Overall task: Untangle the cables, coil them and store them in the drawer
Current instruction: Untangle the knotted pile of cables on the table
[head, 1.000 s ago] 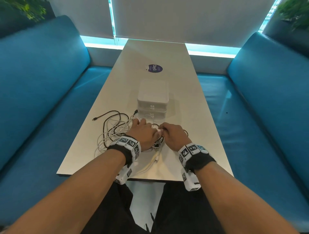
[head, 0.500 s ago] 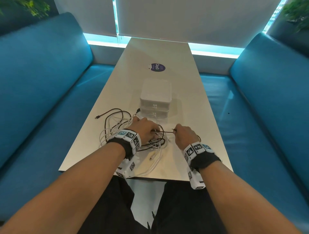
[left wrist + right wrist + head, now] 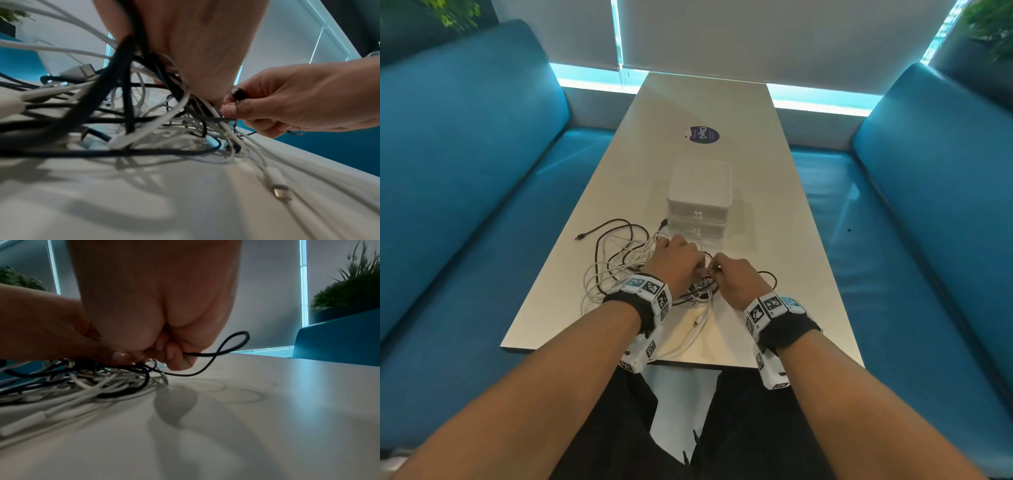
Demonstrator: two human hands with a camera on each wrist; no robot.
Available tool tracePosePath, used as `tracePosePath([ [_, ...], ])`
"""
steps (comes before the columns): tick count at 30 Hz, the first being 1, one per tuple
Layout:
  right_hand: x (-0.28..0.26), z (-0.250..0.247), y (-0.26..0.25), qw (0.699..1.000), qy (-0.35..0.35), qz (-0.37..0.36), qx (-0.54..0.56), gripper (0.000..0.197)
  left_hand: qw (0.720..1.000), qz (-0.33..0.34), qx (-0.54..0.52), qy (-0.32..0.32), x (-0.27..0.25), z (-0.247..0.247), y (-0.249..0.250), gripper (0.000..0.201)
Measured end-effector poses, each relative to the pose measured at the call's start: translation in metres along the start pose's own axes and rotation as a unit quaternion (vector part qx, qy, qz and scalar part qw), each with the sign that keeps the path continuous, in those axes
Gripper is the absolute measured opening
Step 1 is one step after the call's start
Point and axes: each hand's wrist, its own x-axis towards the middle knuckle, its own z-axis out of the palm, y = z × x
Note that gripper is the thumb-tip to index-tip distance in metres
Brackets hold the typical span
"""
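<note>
Tangle of cables [image 3: 640,270] near worktop [image 3: 774,212] front edge, bare surface right and beyond. Left hand [image 3: 676,263] gripping tangle; right hand [image 3: 736,279] pinching black cable [image 3: 226,350]. Drawer box [image 3: 700,198] just behind, shut. Blue benches [image 3: 465,178] flanking.

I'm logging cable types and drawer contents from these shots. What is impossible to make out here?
- Drawer unit: head view, both drawers closed, contents hidden.
- Left hand: its fingers are buried in the cable tangle; exact grip unclear.
- Black plug pinched by the right hand: connector type too blurred.
- Cable count: strands overlap in every view.
</note>
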Motion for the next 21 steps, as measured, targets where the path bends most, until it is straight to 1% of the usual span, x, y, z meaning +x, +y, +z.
tracePosePath([
  [3, -0.003, 0.003, 0.002, 1.0, 0.004, -0.004, -0.019, 0.021, 1.0, 0.007, 0.017, 0.007, -0.001, 0.001, 0.0, 0.021],
  [8, -0.004, -0.003, 0.011, 0.995, 0.047, 0.021, -0.088, 0.016, 0.999, 0.017, 0.035, -0.004, -0.002, -0.005, 0.0, 0.024],
  [11, -0.003, -0.007, 0.019, 0.992, 0.035, 0.051, -0.107, 0.015, 0.999, 0.031, 0.04, -0.016, -0.001, -0.007, 0.002, 0.03],
  [13, -0.003, -0.007, 0.023, 0.993, 0.011, 0.061, -0.097, 0.02, 0.999, 0.034, 0.016, -0.021, -0.001, -0.01, 0.001, 0.034],
  [15, -0.003, -0.006, 0.025, 0.992, 0.001, 0.07, -0.102, 0.025, 0.999, 0.025, -0.001, -0.021, 0.0, -0.012, 0.0, 0.032],
  [18, -0.001, -0.002, 0.024, 0.989, 0.01, 0.084, -0.124, 0.029, 0.999, 0.017, 0.036, -0.008, 0.0, -0.015, -0.002, 0.025],
  [21, -0.001, -0.003, 0.029, 0.982, 0.02, 0.116, -0.144, 0.032, 0.997, -0.003, 0.076, 0.008, -0.006, -0.011, -0.009, 0.034],
])
